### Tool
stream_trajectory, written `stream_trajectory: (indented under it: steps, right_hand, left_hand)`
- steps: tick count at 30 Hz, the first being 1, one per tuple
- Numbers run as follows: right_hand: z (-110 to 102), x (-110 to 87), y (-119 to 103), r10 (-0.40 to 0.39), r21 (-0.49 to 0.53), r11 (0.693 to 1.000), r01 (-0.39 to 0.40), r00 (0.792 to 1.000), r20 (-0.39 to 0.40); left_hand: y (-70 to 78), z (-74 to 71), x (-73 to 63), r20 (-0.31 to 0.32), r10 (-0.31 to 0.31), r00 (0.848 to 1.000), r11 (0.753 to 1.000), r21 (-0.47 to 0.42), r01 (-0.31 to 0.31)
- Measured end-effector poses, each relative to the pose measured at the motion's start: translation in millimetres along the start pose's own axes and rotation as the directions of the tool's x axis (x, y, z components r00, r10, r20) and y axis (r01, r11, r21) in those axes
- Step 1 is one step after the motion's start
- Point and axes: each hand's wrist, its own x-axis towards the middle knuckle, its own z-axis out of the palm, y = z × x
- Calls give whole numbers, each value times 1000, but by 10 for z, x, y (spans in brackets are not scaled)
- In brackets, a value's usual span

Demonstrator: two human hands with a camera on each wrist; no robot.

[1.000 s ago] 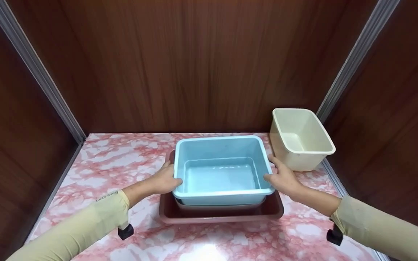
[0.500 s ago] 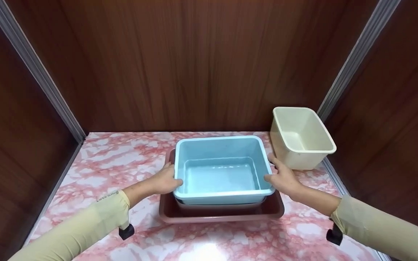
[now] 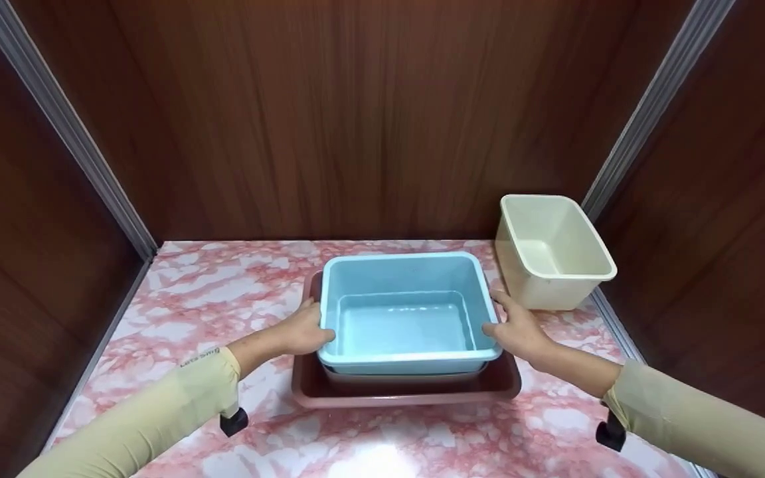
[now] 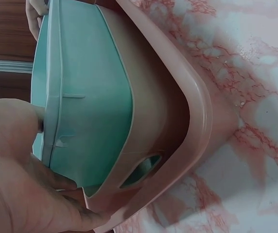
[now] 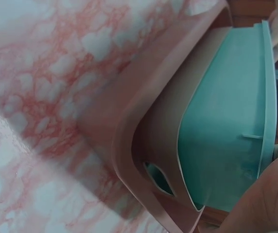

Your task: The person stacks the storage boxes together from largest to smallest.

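Note:
A light blue rectangular plastic bin (image 3: 402, 325) sits nested in a brownish bin (image 4: 148, 128) with an oval handle hole. That bin stands inside a wider reddish-brown basin (image 3: 409, 401) on the pink marbled table. My left hand (image 3: 304, 330) grips the blue bin's left rim, thumb over the top and fingers beneath. On the opposite side my right hand (image 3: 522, 333) holds the right rim the same way. In both wrist views much of the blue bin's outer wall shows above the brownish bin's edge. No contents show inside the blue bin.
A cream bin (image 3: 550, 292) stands at the back right, close beyond my right hand. Dark wood-look panels (image 3: 369, 133) with grey metal corner strips enclose the back and both sides. The marbled tabletop (image 3: 223, 285) extends around the basin.
The blue bin's far rim sits slightly lower in the head view, while the cream bin appears a little higher as the view shifts. Both hands keep their hold on the blue bin's rim.

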Motion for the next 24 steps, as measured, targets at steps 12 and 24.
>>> stream_trajectory:
  steps: [12, 24]
  right_hand:
    - [65, 16, 92, -18, -2, 1000, 18, 999, -31]
    - [137, 44, 186, -66, -15, 998, 65, 995, -74]
  left_hand:
    - [-20, 45, 31, 11, -21, 1000, 1000, 5, 21]
    - [-54, 87, 69, 29, -76, 997, 996, 54, 75]
